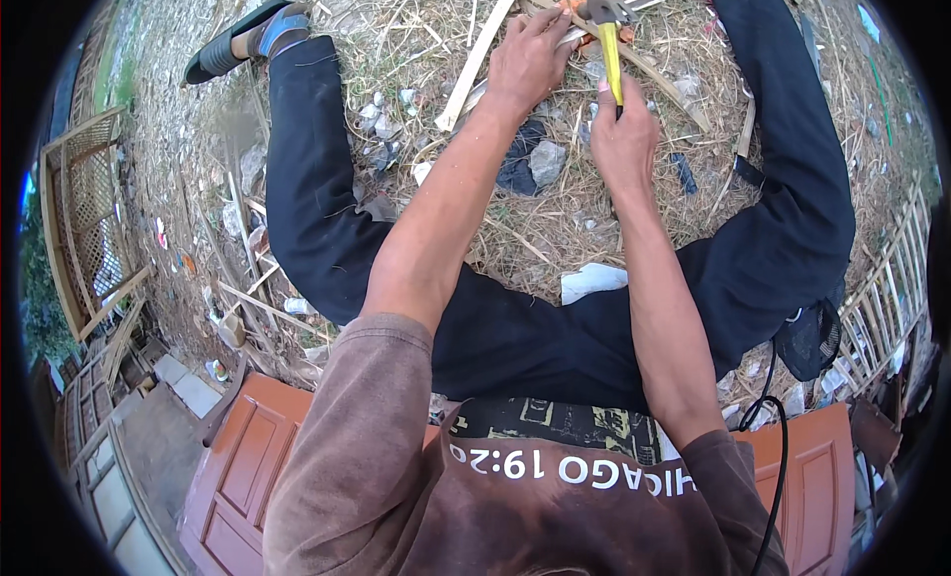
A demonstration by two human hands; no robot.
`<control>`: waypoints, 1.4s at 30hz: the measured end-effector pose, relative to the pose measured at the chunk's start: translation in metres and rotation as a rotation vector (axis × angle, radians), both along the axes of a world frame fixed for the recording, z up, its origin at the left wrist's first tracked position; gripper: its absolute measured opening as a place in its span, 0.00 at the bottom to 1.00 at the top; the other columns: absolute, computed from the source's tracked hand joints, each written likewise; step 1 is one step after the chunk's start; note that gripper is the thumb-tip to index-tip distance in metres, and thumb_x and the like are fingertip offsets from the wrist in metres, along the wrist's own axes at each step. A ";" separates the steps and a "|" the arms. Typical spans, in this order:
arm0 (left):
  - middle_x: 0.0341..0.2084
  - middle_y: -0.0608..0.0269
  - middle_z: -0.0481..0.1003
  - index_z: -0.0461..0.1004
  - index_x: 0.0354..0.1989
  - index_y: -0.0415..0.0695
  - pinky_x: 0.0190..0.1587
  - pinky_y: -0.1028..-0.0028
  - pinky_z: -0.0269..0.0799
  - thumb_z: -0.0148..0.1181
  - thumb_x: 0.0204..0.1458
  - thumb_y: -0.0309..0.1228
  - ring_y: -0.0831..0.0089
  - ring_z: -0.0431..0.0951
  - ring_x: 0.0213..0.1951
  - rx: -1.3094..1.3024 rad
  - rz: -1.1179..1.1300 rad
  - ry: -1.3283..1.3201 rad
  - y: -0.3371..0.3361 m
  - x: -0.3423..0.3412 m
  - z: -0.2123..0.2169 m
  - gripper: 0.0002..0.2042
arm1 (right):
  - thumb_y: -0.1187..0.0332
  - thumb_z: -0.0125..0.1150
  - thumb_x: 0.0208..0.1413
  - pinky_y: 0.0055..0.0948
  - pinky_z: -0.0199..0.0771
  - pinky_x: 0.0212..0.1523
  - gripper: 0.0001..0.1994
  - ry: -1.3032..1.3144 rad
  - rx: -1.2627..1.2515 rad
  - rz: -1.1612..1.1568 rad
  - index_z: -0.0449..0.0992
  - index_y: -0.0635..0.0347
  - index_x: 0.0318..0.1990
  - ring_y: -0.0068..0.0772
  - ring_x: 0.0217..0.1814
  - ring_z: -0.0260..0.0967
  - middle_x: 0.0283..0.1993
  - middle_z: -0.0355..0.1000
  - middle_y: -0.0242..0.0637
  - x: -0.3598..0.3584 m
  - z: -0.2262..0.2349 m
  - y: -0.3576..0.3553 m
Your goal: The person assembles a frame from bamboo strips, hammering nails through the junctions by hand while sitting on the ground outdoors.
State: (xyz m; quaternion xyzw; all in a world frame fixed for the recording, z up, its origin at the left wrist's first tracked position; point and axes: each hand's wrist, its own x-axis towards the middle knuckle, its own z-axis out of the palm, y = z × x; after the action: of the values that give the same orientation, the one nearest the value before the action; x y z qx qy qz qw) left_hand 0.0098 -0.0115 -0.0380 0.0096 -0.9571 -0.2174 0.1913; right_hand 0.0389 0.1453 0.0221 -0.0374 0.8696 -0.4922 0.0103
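Note:
My right hand (624, 135) is closed round the yellow handle of a claw hammer (611, 66). The hammer's metal head is at the far end, over crossed wooden strips and an orange piece (573, 4). Just left of the head, my left hand (530, 61) has its fingers closed on a thin pale wooden strip (572, 37). Whether those fingers also hold a nail is too small to make out. A longer wooden strip (669, 89) runs from under the hammer toward the right, and another strip (477, 61) slants beside my left hand.
My outstretched legs (312, 150) frame ground (535, 229) strewn with dry straw, stones and scraps. A grey stone (547, 163) lies between my forearms. Reddish-brown panelled boards (253, 457) are beneath and behind me. A lattice wooden frame (89, 214) stands left; a slatted frame (882, 309) lies right. A black cable (778, 457) hangs at my right.

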 end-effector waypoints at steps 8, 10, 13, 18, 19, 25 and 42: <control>0.55 0.64 0.74 0.76 0.57 0.48 0.50 0.62 0.76 0.62 0.56 0.37 0.58 0.74 0.49 -0.019 -0.009 -0.013 -0.001 0.005 -0.004 0.20 | 0.68 0.53 0.65 0.49 0.69 0.30 0.12 0.006 0.018 0.033 0.73 0.65 0.50 0.59 0.28 0.74 0.26 0.74 0.56 0.000 -0.002 0.000; 0.54 0.64 0.74 0.76 0.57 0.48 0.50 0.62 0.76 0.62 0.56 0.38 0.58 0.74 0.49 -0.037 0.004 -0.007 0.000 0.001 -0.004 0.20 | 0.68 0.53 0.65 0.49 0.70 0.30 0.12 -0.027 0.043 0.044 0.73 0.65 0.50 0.58 0.27 0.74 0.25 0.73 0.55 -0.005 0.002 0.000; 0.54 0.64 0.75 0.76 0.58 0.48 0.50 0.61 0.76 0.62 0.56 0.38 0.58 0.74 0.49 -0.034 -0.012 -0.022 0.006 0.001 0.001 0.20 | 0.68 0.53 0.64 0.49 0.69 0.29 0.12 0.116 -0.014 -0.008 0.73 0.65 0.50 0.57 0.27 0.74 0.25 0.73 0.56 0.001 -0.010 0.006; 0.53 0.63 0.75 0.76 0.57 0.48 0.50 0.61 0.75 0.62 0.56 0.37 0.57 0.75 0.49 -0.037 0.010 0.005 0.001 0.001 -0.003 0.20 | 0.67 0.53 0.65 0.49 0.69 0.27 0.12 0.060 0.014 0.026 0.73 0.65 0.49 0.56 0.25 0.74 0.22 0.72 0.55 0.000 -0.004 0.003; 0.53 0.63 0.75 0.76 0.57 0.48 0.51 0.61 0.75 0.62 0.56 0.37 0.57 0.75 0.49 -0.027 0.003 0.011 0.000 0.000 -0.002 0.20 | 0.67 0.53 0.65 0.49 0.69 0.27 0.12 0.058 0.010 0.030 0.73 0.65 0.49 0.56 0.25 0.74 0.22 0.72 0.55 -0.001 -0.004 0.001; 0.54 0.62 0.74 0.77 0.56 0.48 0.51 0.62 0.75 0.62 0.56 0.37 0.57 0.74 0.50 -0.025 0.003 0.014 0.001 0.002 -0.003 0.19 | 0.68 0.52 0.65 0.47 0.68 0.26 0.12 -0.018 0.032 0.050 0.73 0.64 0.50 0.55 0.25 0.74 0.22 0.72 0.53 -0.003 0.003 -0.003; 0.52 0.49 0.73 0.60 0.68 0.43 0.52 0.58 0.72 0.57 0.60 0.36 0.50 0.73 0.51 0.111 -0.024 -0.126 0.000 0.001 0.016 0.28 | 0.67 0.54 0.65 0.47 0.68 0.25 0.12 0.095 0.013 0.030 0.74 0.66 0.49 0.53 0.23 0.74 0.20 0.71 0.52 0.004 0.001 -0.004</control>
State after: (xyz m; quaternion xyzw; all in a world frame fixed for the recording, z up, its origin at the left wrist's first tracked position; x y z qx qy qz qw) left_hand 0.0108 -0.0119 -0.0220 0.0224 -0.9538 -0.2713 0.1274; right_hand 0.0431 0.1416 0.0236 -0.0737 0.8715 -0.4842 -0.0237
